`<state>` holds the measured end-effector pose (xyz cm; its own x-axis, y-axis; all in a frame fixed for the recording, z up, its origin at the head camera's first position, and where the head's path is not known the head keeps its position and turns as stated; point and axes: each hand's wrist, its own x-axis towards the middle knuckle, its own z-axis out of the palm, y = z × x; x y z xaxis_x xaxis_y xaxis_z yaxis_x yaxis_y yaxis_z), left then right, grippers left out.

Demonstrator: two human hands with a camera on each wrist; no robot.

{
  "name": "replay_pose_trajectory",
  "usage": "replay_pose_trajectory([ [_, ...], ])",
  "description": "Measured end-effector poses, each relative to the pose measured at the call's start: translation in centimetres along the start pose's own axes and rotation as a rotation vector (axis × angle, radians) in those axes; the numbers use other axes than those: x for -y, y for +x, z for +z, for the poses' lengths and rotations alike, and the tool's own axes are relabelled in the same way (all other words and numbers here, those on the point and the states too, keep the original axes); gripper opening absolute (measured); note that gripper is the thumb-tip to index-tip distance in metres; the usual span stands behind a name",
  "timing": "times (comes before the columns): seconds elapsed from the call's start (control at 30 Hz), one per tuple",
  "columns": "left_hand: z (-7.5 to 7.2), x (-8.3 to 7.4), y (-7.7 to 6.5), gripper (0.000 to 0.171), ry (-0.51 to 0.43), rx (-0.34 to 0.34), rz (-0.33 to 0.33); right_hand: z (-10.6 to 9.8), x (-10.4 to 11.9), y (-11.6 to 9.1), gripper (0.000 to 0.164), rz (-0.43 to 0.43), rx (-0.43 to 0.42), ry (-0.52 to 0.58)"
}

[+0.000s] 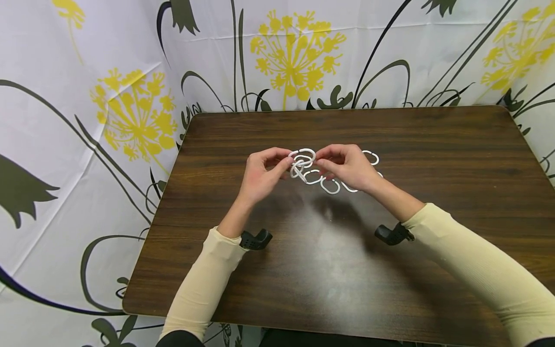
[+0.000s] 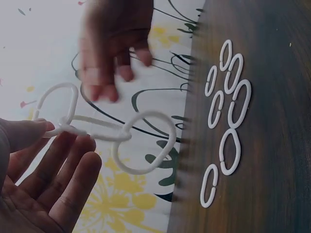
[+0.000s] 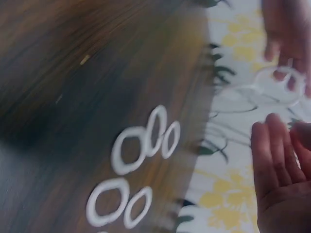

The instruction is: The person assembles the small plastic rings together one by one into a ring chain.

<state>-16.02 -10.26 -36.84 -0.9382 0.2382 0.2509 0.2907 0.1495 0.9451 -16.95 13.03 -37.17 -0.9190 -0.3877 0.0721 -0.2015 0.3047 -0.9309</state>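
My left hand pinches one end of a short chain of white plastic rings between thumb and fingers. The linked rings hang across the fingers in the left wrist view, and one has a visible slit. Close to the chain's other side is my right hand. Its fingers look fairly straight in the right wrist view, and no ring shows in its grasp. Below both hands, several loose white rings lie on the tabletop, some partly hidden by the right hand in the head view.
The dark wood-grain table ends at a curtain printed with yellow flowers, behind and to the left. A black wrist device sits on the left wrist, and another black wrist device on the right.
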Motion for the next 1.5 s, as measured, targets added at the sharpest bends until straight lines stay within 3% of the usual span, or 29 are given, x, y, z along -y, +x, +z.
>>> replay_pose_trajectory([
  [0.13,-0.1,0.1,0.0,0.017,0.006,-0.005,0.0,-0.3,-2.3,-0.1,0.012,-0.053,0.03,-0.36],
  [0.2,-0.2,0.0,0.0,0.016,0.009,-0.006,0.008,-0.3,-3.4,-0.3,0.012,-0.07,0.066,-0.483],
  [0.4,-0.2,-0.1,-0.1,0.018,-0.005,0.002,0.012,0.8,-6.5,-1.0,0.021,-0.13,0.163,-0.659],
  [0.63,0.0,-0.9,-0.3,0.018,0.002,0.0,-0.011,2.0,-7.9,-1.8,0.011,-0.187,0.104,-0.816],
  [0.83,0.2,-3.1,-0.8,0.016,0.002,0.014,-0.006,2.5,-8.0,-2.0,0.004,-0.208,0.037,-0.863],
  [1.2,0.0,-3.4,-0.9,0.016,0.002,0.012,-0.011,2.4,-8.0,-2.3,0.003,-0.209,0.039,-0.846],
  [1.5,-0.2,-3.4,-0.8,0.016,0.041,0.005,-0.002,1.6,-6.2,-1.9,0.003,-0.102,0.054,-0.632],
])
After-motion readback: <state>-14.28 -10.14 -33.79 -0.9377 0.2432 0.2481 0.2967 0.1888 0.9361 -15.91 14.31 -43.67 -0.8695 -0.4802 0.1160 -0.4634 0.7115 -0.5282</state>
